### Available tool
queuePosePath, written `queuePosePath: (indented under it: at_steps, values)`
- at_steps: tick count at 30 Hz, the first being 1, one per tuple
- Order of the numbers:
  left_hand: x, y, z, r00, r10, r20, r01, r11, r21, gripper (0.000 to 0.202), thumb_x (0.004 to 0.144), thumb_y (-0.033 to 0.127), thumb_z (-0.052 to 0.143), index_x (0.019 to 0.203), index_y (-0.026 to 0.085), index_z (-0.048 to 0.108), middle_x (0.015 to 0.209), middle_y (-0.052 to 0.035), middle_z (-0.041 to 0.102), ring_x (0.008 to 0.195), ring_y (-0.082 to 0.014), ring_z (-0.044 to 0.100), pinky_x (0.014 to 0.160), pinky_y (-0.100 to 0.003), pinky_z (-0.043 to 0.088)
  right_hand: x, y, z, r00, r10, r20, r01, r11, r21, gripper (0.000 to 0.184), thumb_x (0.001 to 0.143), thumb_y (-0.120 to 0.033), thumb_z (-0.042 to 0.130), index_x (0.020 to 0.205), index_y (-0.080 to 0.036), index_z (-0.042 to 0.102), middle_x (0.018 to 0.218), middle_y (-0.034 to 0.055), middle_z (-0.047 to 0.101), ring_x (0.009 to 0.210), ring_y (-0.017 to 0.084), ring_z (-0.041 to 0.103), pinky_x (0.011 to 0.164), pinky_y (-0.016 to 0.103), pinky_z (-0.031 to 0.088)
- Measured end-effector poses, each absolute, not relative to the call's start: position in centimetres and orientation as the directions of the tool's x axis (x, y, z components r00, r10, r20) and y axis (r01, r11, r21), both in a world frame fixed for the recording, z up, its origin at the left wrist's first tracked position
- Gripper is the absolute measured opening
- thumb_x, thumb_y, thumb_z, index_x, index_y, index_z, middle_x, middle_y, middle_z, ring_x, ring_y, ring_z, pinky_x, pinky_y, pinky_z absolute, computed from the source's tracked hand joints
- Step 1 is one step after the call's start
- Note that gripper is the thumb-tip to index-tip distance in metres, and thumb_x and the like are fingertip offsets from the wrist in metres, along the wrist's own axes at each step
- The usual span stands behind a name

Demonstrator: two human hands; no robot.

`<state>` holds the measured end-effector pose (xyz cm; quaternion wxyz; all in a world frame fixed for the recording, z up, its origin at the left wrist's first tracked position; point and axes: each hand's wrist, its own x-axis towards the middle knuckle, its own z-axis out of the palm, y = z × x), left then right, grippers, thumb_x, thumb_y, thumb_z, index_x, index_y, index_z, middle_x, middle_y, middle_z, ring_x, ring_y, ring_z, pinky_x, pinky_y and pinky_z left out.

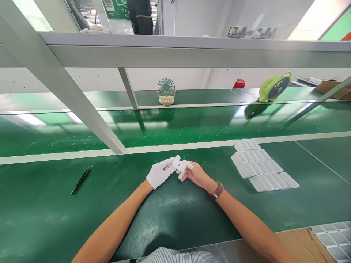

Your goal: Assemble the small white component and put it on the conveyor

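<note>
Head view: gloved left hand [160, 172] and bare right hand [195, 174] both pinch a small white plastic piece [179, 165] above the table's [55, 212] middle; probably light, stiff, best gripped by its edges

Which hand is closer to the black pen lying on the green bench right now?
Left. The gloved left hand sits right of the black pen with bare bench between; the right hand is farther right, both hands meeting on a small white part.

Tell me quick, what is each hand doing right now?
Left hand, in a white glove: closed on the small white plastic piece.
Right hand, bare with white fingertip covers: gripping the same piece.
</note>
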<state>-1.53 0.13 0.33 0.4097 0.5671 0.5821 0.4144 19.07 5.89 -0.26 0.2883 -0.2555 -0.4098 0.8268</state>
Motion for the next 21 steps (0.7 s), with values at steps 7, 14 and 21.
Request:
queuePosePath:
  at_steps: [7,14,21]
  values:
    - [-1.41,0.14,0.09,-0.008,1.000,0.002,0.276,0.000,0.961,0.052,0.087,0.050,0.067,0.135,0.027,0.066,0.123,0.0004,0.075,0.111,-0.0219,0.070,0.103,-0.034,0.055,19.09,5.85,-0.49,-0.715,0.676,-0.179,-0.250,-0.486,-0.837,0.037,0.100,-0.044,0.056,0.098,-0.010,0.070,0.091,0.0135,0.074,0.066,0.019,0.071,0.063,0.034,0.063]
    - [-1.29,0.05,0.01,0.000,1.000,-0.005,0.215,0.005,0.977,0.053,0.087,0.050,0.068,0.135,0.028,0.065,0.129,0.0005,0.072,0.115,-0.0218,0.069,0.108,-0.035,0.053,19.05,5.78,-0.55,-0.713,0.679,-0.174,-0.242,-0.472,-0.848,0.038,0.099,-0.045,0.058,0.099,-0.010,0.071,0.090,0.0135,0.074,0.066,0.019,0.071,0.065,0.036,0.063]
    - [-1.93,0.58,-0.61,-0.088,0.984,0.153,0.385,-0.108,0.917,0.043,0.088,0.040,0.066,0.128,0.025,0.069,0.113,-0.0032,0.076,0.094,-0.0195,0.072,0.091,-0.035,0.060,18.75,5.47,-1.08,-0.524,0.846,-0.102,-0.243,-0.263,-0.934,0.036,0.092,-0.046,0.068,0.113,-0.017,0.069,0.102,0.0106,0.074,0.087,0.024,0.073,0.079,0.043,0.063]
